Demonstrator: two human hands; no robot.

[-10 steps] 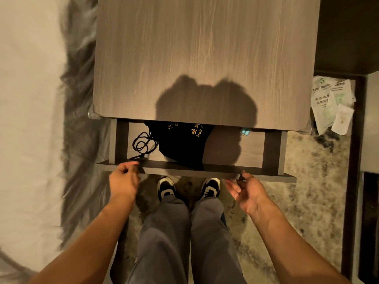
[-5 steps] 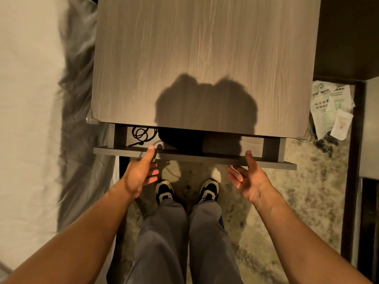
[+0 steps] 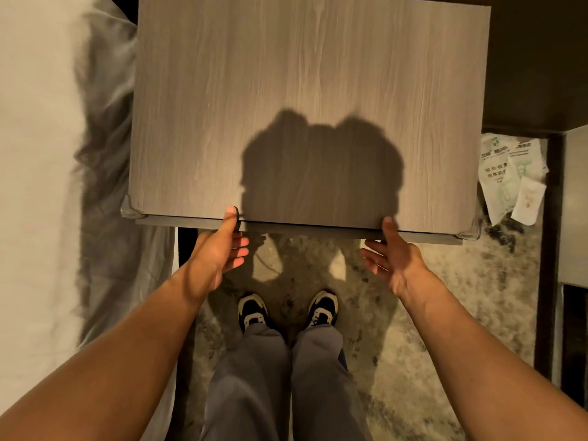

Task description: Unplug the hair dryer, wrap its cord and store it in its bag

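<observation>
Press evenly with left hand (image 3: 219, 249) and right hand (image 3: 393, 251), both open, holding nothing, thumbs against the drawer front (image 3: 302, 226) under the worktop (image 3: 311, 90); hair dryer and bag out of sight.

The worktop (image 3: 305, 90) is bare from edge to edge, open to a pass anywhere across it. Its drawer front (image 3: 299, 229) sits flush under the near edge, so the inside is shut off. The left hand (image 3: 219, 249) and right hand (image 3: 393, 253) press that front, fingers spread. Below them the floor (image 3: 445, 313) is open except for the shoes (image 3: 254, 310). The bed (image 3: 47, 154) crowds the left side; paper packets (image 3: 509, 179) lie in the narrow gap at right.
</observation>
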